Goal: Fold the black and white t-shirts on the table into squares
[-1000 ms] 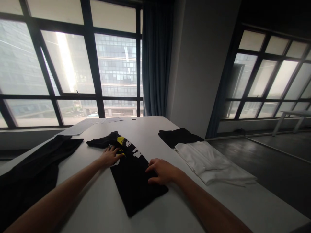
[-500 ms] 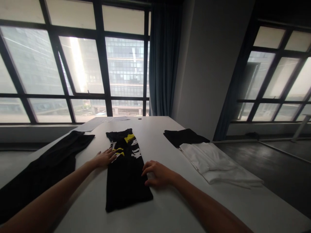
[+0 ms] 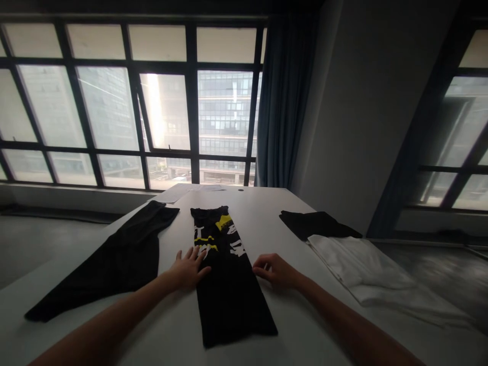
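Observation:
A black T-shirt [image 3: 232, 300] with a yellow and white print lies folded into a long strip on the white table [image 3: 171, 320]. Its neck end points away from me. My left hand [image 3: 188, 269] rests on the shirt's left side below the print, fingers spread. At the opposite edge, my right hand [image 3: 276, 270] has its fingers curled in, thumb and fingertips close together on the shirt's border. The exact grip of those fingertips is hard to see.
Dark trousers [image 3: 122, 249] lie lengthwise at the left. A folded black garment [image 3: 318, 223] and a white garment [image 3: 373, 267] lie along the right edge. Paper sheets [image 3: 171, 193] lie at the far end, before the windows [image 3: 224, 112] and a blue curtain [image 3: 280, 101].
My view has swung left, so everything sits farther right. My left hand has slid nearer along the shirt, off the print. My right hand's fingers have drawn closer together at the edge.

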### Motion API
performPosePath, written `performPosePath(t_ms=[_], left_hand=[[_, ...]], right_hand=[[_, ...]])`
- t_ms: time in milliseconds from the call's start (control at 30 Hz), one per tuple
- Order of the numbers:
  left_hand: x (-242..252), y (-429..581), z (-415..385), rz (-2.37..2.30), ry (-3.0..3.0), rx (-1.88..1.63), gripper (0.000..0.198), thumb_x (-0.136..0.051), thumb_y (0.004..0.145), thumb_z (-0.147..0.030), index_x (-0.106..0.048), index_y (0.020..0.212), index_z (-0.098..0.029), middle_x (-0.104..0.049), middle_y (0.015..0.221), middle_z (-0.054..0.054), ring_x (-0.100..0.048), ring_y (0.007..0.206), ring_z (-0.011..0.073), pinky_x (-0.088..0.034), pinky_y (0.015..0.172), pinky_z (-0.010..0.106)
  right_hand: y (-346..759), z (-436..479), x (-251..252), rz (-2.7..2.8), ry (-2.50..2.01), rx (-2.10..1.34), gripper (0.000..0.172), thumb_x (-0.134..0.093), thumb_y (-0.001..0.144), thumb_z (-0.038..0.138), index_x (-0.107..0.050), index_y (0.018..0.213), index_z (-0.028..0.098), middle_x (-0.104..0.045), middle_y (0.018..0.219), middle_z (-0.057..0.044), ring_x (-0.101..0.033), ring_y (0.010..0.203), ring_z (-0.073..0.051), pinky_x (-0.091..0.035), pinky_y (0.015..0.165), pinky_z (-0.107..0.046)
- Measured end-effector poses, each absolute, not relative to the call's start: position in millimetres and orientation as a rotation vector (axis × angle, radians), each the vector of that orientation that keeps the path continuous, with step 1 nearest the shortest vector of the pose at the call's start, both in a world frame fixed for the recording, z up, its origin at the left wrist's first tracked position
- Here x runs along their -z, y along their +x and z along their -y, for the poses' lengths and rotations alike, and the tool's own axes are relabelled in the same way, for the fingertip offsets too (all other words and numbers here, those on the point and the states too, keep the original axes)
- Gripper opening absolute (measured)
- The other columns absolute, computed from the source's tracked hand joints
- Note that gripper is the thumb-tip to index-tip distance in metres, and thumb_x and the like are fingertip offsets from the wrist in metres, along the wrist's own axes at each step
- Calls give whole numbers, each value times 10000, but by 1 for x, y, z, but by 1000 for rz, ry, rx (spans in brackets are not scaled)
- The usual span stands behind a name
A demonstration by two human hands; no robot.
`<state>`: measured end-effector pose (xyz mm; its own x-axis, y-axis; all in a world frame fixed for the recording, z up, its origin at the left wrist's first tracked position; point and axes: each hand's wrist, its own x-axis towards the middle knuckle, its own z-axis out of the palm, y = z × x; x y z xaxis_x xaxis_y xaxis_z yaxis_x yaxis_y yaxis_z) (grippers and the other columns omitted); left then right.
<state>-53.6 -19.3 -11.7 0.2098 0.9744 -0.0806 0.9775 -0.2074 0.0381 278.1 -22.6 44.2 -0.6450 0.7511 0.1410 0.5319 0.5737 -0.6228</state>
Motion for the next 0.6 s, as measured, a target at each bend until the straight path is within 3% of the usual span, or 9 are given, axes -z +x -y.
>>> performPosePath(t_ms=[67,167,267,333,433,600], left_hand=[[13,-66,16,-1889,2393,90,863,-281,843,-788,-268,1546,-287,-192,1614,164,-201,1458,426,-133,1090,712],[0,-83,-6,-1889,2366,58,753,-277,850,-778,-438,1454,-357,-423,1526,139,-387,1376,424,-208,1058,716],[-24,-89,-51,-2081,2267,-122,722,-176,904,-724,-524,1378,-306,-585,1372,156,-527,1258,392,-322,1022,647],[-33,-89,-89,-2199,2209,-221,733,-153,923,-694,-461,1426,-259,-531,1423,183,-493,1294,389,-350,1011,610],[-28,-88,-142,-2206,2176,-178,700,-165,951,-634,-392,1471,-224,-400,1525,201,-350,1404,392,-294,1043,638],[2,-82,-211,-2083,2235,-81,681,-258,967,-559,-354,1497,-142,-242,1585,229,-201,1473,365,-190,1120,607]], right_hand=[[275,9,-41,2424,-1098,-677,294,-582,892,413,-724,942,161,-709,941,-68,-646,825,-174,-513,756,-299],[260,-24,-43,2465,-1165,-571,320,-572,895,422,-719,1028,171,-694,1053,-87,-647,912,-199,-517,805,-324],[225,-70,-47,2474,-1190,-456,391,-561,901,426,-673,1187,184,-659,1192,-104,-621,1062,-234,-488,921,-359],[193,-103,-48,2472,-1197,-431,486,-564,898,421,-587,1324,187,-599,1325,-118,-574,1180,-247,-437,1015,-369],[150,-147,-40,2493,-1266,-433,620,-520,920,447,-424,1471,179,-446,1498,-132,-445,1346,-256,-333,1119,-383],[133,-197,-14,2610,-1575,-373,690,-340,959,575,-304,1536,198,-232,1607,-147,-172,1482,-321,-74,1178,-549]])
